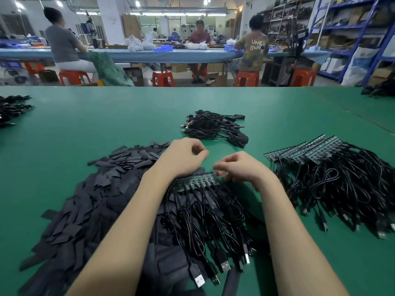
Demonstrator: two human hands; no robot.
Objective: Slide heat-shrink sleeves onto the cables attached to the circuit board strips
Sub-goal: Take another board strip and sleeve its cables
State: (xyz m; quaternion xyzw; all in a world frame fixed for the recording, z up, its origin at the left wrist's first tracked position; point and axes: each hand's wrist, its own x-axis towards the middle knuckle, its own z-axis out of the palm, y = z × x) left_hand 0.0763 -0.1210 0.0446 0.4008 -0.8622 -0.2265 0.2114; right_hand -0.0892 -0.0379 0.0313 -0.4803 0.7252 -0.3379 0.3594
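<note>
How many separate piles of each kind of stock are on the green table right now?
Heat-shrink sleeve pile: 1
Circuit board strips with cables, one under the hands, one stack at right: 2
Loose black cable bundles, centre, far left, far right: 3
Total: 6

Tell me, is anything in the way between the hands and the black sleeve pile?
Nothing visible is. The left hand hovers right at the sleeve pile's edge, and the right hand is beside it, above the circuit board strip.
</note>
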